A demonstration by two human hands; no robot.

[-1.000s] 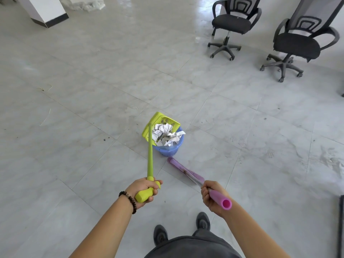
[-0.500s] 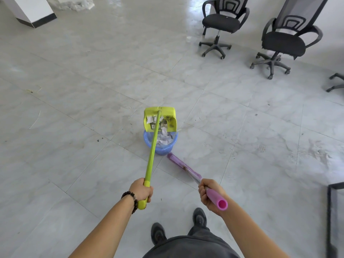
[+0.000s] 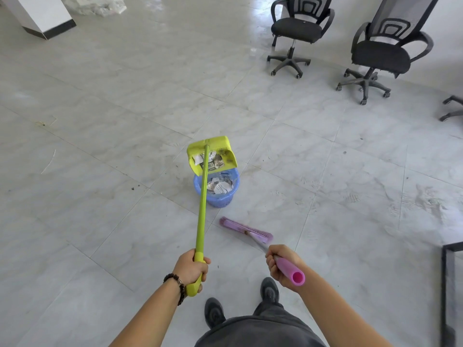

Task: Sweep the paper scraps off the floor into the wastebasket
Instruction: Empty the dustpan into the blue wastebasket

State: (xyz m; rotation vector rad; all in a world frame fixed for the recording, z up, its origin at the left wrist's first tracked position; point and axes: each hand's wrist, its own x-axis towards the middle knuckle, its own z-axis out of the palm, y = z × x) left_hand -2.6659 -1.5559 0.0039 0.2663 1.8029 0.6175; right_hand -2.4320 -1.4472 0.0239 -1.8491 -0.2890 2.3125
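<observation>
My left hand point(image 3: 191, 267) grips the long handle of a lime-green dustpan point(image 3: 220, 147). The pan is tipped up over the far rim of a small blue wastebasket point(image 3: 216, 200) on the tiled floor, its mouth facing down toward me. Several paper scraps point(image 3: 216, 162) still cling inside the pan, and more paper scraps point(image 3: 221, 187) lie in the basket. My right hand point(image 3: 281, 265) holds the pink handle of a purple broom point(image 3: 244, 229), whose head rests on the floor just in front of the basket.
Two black office chairs point(image 3: 297, 28) point(image 3: 382, 55) stand at the far right, with another chair base point(image 3: 452, 107) at the right edge. A dark metal frame point(image 3: 447, 284) is at the lower right. A white pillar point(image 3: 42, 13) and crumpled plastic point(image 3: 96, 5) are far left. My shoes point(image 3: 214, 313) stand below.
The dustpan has swung from lying over the basket full of paper to tipped up above its far rim. Most scraps have dropped into the basket. The broom stays low.
</observation>
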